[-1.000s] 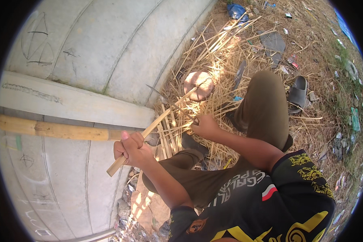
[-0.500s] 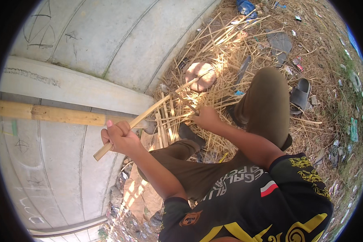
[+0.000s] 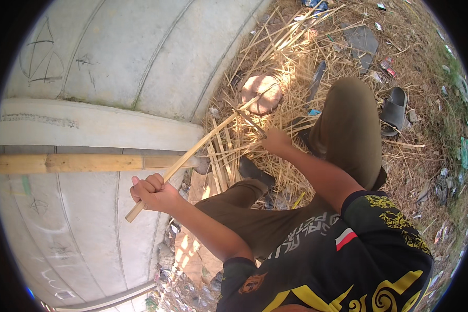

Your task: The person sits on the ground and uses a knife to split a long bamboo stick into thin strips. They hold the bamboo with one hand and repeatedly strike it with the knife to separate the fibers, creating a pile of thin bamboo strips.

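Observation:
My left hand [image 3: 155, 193] is closed around the near end of a long split bamboo strip [image 3: 205, 139]. The strip slants up and away to the right, its far end over a round wooden block [image 3: 261, 94] on the ground. In my right hand [image 3: 276, 141], closed around its handle, is a knife [image 3: 251, 122] with a dark, narrow blade. The blade crosses the strip just short of the block and seems to touch it. My fingers hide most of the knife handle.
Bamboo shavings [image 3: 291, 67] and loose strips [image 3: 221, 156] litter the ground around the block. A concrete wall [image 3: 119, 57] stands left, with a thick bamboo pole [image 3: 88, 163] alongside. A dark slipper [image 3: 393, 112] lies right of my bent knee; a long dark flat piece [image 3: 315, 83] lies beyond it.
My left hand has moved nearer to me with the bamboo strip. My right hand and the knife have shifted slightly away, so the blade meets the strip closer to the block.

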